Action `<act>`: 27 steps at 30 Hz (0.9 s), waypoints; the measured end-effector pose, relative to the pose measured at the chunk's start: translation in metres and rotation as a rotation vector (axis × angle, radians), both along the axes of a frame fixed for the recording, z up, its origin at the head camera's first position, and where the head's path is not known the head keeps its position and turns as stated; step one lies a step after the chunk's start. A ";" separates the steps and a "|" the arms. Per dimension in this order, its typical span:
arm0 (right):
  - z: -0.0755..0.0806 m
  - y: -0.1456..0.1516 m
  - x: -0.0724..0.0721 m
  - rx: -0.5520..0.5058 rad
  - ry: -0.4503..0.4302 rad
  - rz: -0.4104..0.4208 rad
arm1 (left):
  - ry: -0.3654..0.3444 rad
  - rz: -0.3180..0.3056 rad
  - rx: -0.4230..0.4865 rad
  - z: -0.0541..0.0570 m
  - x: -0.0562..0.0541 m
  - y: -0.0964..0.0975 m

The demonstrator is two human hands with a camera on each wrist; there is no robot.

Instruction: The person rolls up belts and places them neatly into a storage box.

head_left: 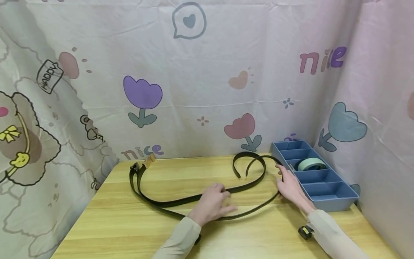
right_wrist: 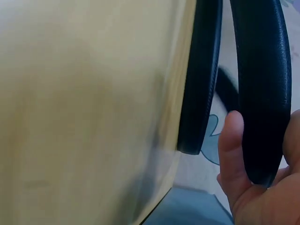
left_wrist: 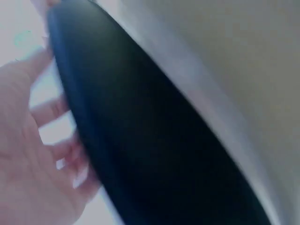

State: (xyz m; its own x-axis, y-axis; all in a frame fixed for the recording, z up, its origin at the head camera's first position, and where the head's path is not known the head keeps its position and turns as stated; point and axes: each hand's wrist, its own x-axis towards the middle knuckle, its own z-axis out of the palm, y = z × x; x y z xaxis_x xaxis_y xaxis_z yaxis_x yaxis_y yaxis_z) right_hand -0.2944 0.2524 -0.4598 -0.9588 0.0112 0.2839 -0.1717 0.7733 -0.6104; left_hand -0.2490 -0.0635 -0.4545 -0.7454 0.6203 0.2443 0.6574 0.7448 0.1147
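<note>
Two black belts lie in long curves across the table, their buckles at the far left: a gold-coloured buckle (head_left: 150,160) and a dark buckle (head_left: 135,167). The rear belt (head_left: 181,200) curls into a loop at the right; the front belt (head_left: 255,209) runs up to my right hand (head_left: 291,185). That hand holds the front belt between thumb and fingers, as the strap (right_wrist: 265,84) shows in the right wrist view. Over the middle of both belts is my left hand (head_left: 211,203), blurred, fingers spread and relaxed. In the left wrist view a black strap (left_wrist: 136,122) crosses before its fingers.
A blue divided tray (head_left: 334,205) stands along the table's right edge, beside my right hand. One compartment holds a coiled pale green belt (head_left: 312,163). Printed curtains (head_left: 200,90) hang behind the wooden table (head_left: 110,216) and on both sides.
</note>
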 end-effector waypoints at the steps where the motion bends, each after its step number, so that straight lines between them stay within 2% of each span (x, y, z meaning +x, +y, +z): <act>1: -0.001 0.000 0.002 -0.016 -0.014 0.001 | -0.002 -0.067 -0.008 0.001 0.004 0.001; 3: -0.002 0.000 0.004 -0.044 -0.037 0.002 | -0.032 -0.178 -0.065 0.002 0.010 0.004; 5: -0.002 0.000 0.003 -0.057 -0.019 0.003 | -0.104 -0.241 -0.112 0.003 0.015 0.006; 7: -0.002 0.002 0.001 -0.080 -0.005 0.013 | -0.142 -0.270 -0.146 0.002 0.016 0.006; 11: 0.001 0.005 -0.005 -0.094 0.033 0.027 | -0.236 -0.264 -0.151 0.006 0.016 0.000; 14: 0.003 0.006 -0.008 -0.058 0.061 0.035 | -0.315 -0.224 -0.159 0.011 0.018 -0.007; 18: 0.002 0.005 -0.007 -0.008 -0.030 0.099 | -0.412 -0.078 -0.179 0.019 0.024 -0.017; 20: -0.001 0.004 -0.004 -0.003 -0.102 0.118 | -0.431 -0.009 -0.198 0.022 0.028 -0.021; 22: -0.003 0.003 0.000 0.016 -0.143 0.098 | -0.442 0.040 -0.210 0.024 0.031 -0.022; 27: -0.009 0.005 0.011 0.092 -0.141 0.070 | -0.396 0.104 -0.224 0.022 0.037 -0.015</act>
